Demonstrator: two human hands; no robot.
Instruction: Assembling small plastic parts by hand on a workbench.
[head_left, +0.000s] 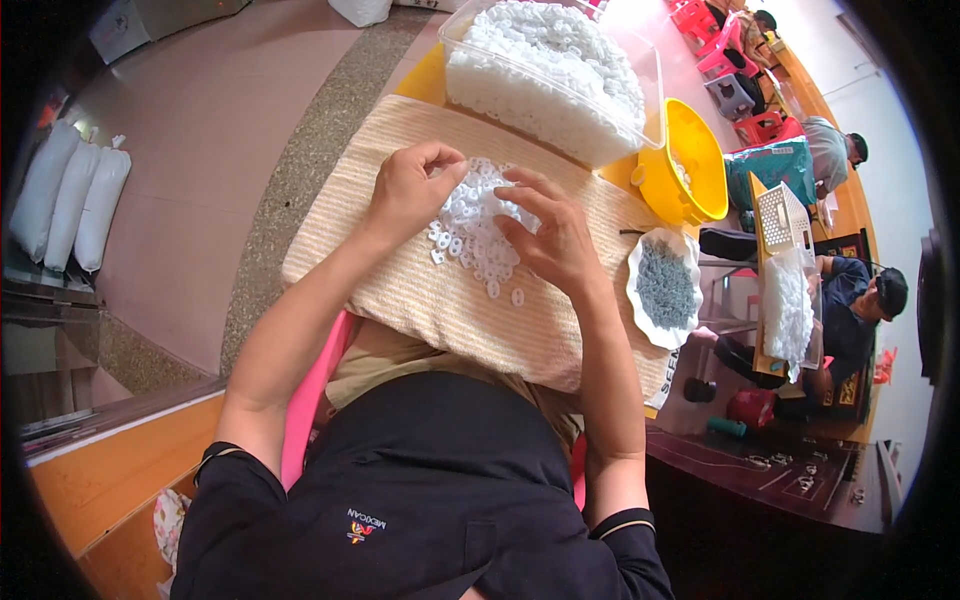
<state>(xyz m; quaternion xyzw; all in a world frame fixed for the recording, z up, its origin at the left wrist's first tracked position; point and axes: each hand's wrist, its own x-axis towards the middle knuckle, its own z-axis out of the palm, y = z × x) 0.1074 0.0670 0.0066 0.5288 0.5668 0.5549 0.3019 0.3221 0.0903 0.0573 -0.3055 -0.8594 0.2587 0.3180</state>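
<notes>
Small white plastic pieces, several with a hole through them, lie in a loose pile on a cream and tan striped towel. At the pile's left edge, my left hand is closed, thumb and fingertips pinched together. Whatever may be between those fingertips is too small to make out. Over the right side of the pile, my right hand has its fingers curved and spread apart, with no held piece showing. A scalloped white dish of small dark grey bits stands right of that hand.
Beyond the towel stands a clear plastic bin heaped with white pieces, with a yellow basin to its right. White sacks stand on the far left floor. Other people sit at the right near a white perforated basket.
</notes>
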